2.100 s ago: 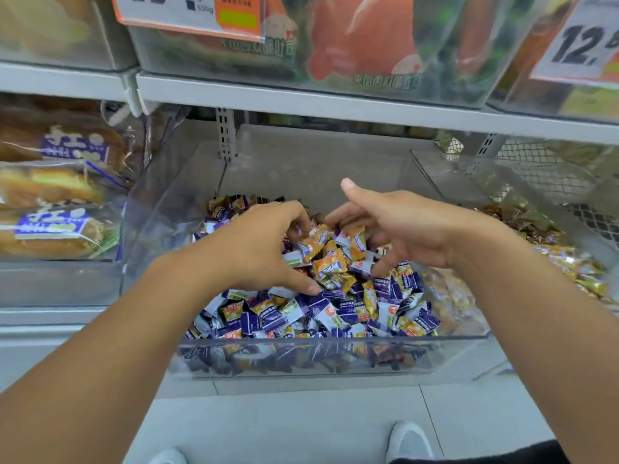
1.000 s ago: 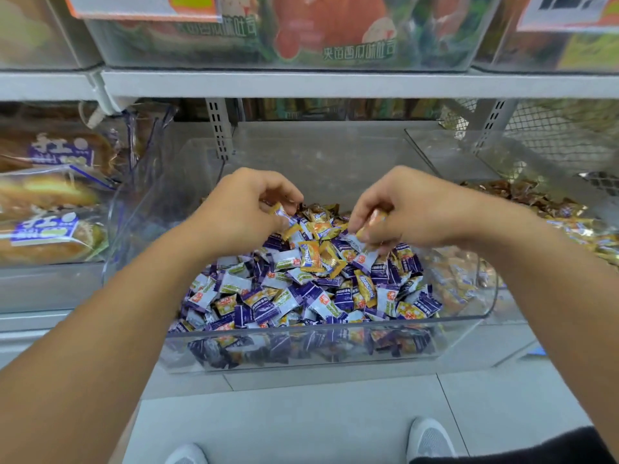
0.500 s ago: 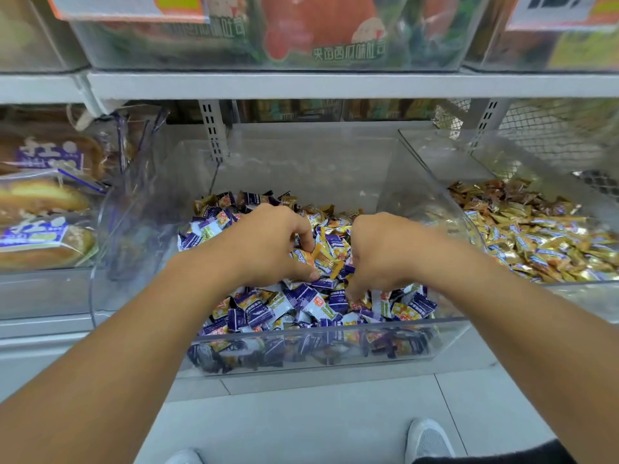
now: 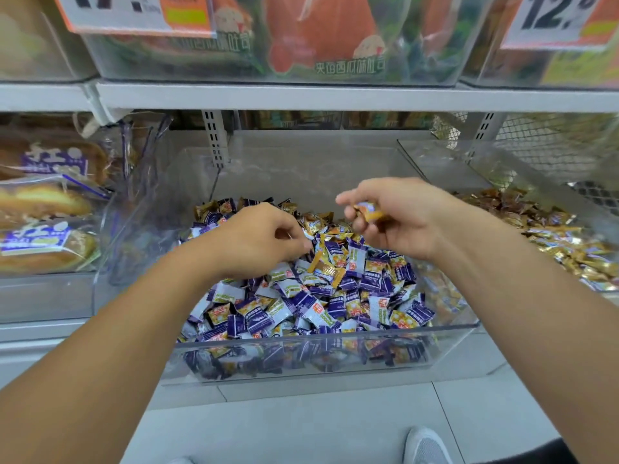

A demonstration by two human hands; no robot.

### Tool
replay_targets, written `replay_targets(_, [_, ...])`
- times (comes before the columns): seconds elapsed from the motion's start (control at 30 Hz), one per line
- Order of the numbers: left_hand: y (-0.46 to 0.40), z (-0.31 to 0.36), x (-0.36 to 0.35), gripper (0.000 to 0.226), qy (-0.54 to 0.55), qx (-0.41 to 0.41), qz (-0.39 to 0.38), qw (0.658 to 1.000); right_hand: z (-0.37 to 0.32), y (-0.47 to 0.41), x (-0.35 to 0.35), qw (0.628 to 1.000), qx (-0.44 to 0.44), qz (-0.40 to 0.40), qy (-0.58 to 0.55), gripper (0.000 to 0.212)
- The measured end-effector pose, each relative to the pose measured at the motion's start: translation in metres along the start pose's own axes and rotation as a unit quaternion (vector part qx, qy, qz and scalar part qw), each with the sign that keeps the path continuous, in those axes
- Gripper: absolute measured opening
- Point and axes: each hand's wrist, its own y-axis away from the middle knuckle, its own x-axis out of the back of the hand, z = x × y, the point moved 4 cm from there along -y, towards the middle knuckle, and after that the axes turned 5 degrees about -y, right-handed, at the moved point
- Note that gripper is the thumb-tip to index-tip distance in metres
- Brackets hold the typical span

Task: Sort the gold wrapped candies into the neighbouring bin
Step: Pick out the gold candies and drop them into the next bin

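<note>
A clear plastic bin [image 4: 321,343] holds a heap of purple and white wrapped candies [image 4: 301,306] with gold wrapped candies [image 4: 326,267] mixed in near the top. My right hand [image 4: 398,219] is raised above the heap and pinches a gold wrapped candy [image 4: 368,211] between thumb and fingers. My left hand [image 4: 258,242] is lower, its curled fingertips down among the candies; what they grip is hidden. The neighbouring bin [image 4: 599,286] to the right holds a pile of gold wrapped candies [image 4: 549,236].
Bagged bread [image 4: 43,229] fills the clear bin on the left. A metal shelf edge [image 4: 335,95] runs overhead with bins and price tags [image 4: 556,18] above it. A clear divider wall [image 4: 435,182] separates the two candy bins. Floor tiles and a shoe [image 4: 425,447] lie below.
My right hand has come up out of the heap with a gold candy pinched in it. My left hand stays low in the candies. The camera view has tilted slightly.
</note>
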Motion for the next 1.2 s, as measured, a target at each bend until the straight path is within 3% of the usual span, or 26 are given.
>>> replay_targets(0.03, [-0.001,-0.002,0.002,0.021,0.044,0.027,0.014,0.999,0.000,0.000,0.000,0.988,0.038,0.016,0.148,0.016])
replay_targets(0.1, [-0.002,-0.012,0.005,0.032,0.178,0.111,0.047,0.977,0.002,0.002,-0.010,0.909,0.109,0.009,0.403,0.027])
replay_targets(0.13, [-0.002,-0.016,0.005,0.032,0.274,0.156,0.061,0.947,0.006,0.005,-0.018,0.865,0.133,0.002,0.483,0.031])
replay_targets(0.2, [-0.001,-0.022,0.005,0.037,0.421,0.205,0.077,0.880,0.015,0.007,-0.033,0.788,0.169,0.007,0.592,0.036])
replay_targets(0.27, [-0.004,-0.028,0.003,0.041,0.431,0.216,0.081,0.872,0.020,0.006,-0.043,0.744,0.198,0.006,0.638,0.037])
replay_targets(0.3, [-0.004,-0.028,0.002,0.041,0.412,0.220,0.080,0.881,0.020,0.006,-0.043,0.749,0.197,-0.009,0.633,0.038])
replay_targets(0.33, [-0.005,-0.027,0.001,0.039,0.393,0.224,0.077,0.889,0.018,0.005,-0.040,0.777,0.185,-0.025,0.601,0.038])
replay_targets(0.43, [-0.008,-0.015,-0.006,0.031,0.394,0.221,0.044,0.891,-0.001,-0.001,-0.018,0.944,0.133,-0.016,0.301,0.024])
replay_targets(0.47, [-0.009,-0.010,-0.007,0.032,0.409,0.214,0.032,0.886,-0.006,-0.004,-0.012,0.977,0.116,-0.005,0.180,0.022])
replay_targets(0.53, [-0.014,-0.003,-0.009,0.040,0.449,0.195,0.008,0.872,-0.011,-0.010,-0.006,0.994,0.102,0.001,0.028,0.021])
replay_targets(0.63, [-0.018,0.002,-0.006,0.050,0.479,0.179,-0.006,0.860,-0.012,-0.016,-0.010,0.993,0.105,-0.005,0.061,0.023])
replay_targets(0.77, [-0.019,0.004,-0.006,0.031,0.471,0.149,-0.021,0.869,-0.015,-0.023,-0.011,0.985,0.123,0.005,0.119,0.020])
replay_targets(0.87, [-0.019,-0.002,-0.005,0.027,0.485,0.174,0.016,0.857,-0.021,-0.036,0.004,0.969,0.152,0.090,0.174,0.020])
replay_targets(0.97, [-0.019,-0.010,0.000,0.019,0.533,0.214,0.076,0.815,-0.019,-0.053,0.006,0.879,0.127,0.144,0.437,0.034])
replay_targets(1.07, [-0.018,-0.010,0.002,0.009,0.566,0.213,0.096,0.791,-0.007,-0.059,-0.008,0.782,0.062,0.111,0.610,0.035])
replay_targets(1.13, [-0.018,-0.008,-0.001,0.012,0.563,0.210,0.084,0.795,0.002,-0.058,-0.013,0.760,0.018,0.064,0.646,0.027])
replay_targets(1.2, [-0.019,-0.007,-0.005,0.016,0.503,0.206,0.064,0.837,0.004,-0.057,-0.013,0.764,-0.006,0.028,0.645,0.025])
